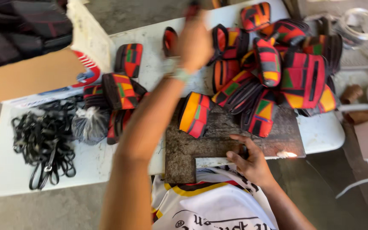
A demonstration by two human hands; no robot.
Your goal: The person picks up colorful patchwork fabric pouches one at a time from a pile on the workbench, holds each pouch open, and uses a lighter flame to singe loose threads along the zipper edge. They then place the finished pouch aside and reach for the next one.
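Right hand (252,159): nearest the person, at about five o'clock, it rests on the near edge of the worn dark board (218,145); the fingers are curled round a small dark object that I cannot make out.
Flame (287,154): a small bright flame burns at the board's near edge, just to the three o'clock side of that hand.
Board: a stained, scorched slab lying on the white table (320,136), with a notch cut from its near side.
Nearest pouch (194,114): an orange, red and green patterned pouch with black trim stands on the board's far left part, between the two arms.
Black straps (43,142): a loose tangle of thin black loops lies at nine o'clock on the table, well apart from both hands.
Pouch pile (277,72): many more patterned pouches are heaped at one to two o'clock, past the board.
Left hand (194,42): stretched out to twelve o'clock, blurred, above the table's far part; it seems closed on something dark and red at its tip, but I cannot tell for sure.
Cardboard box (30,74): at ten o'clock, its flap hanging over the table's far left corner.
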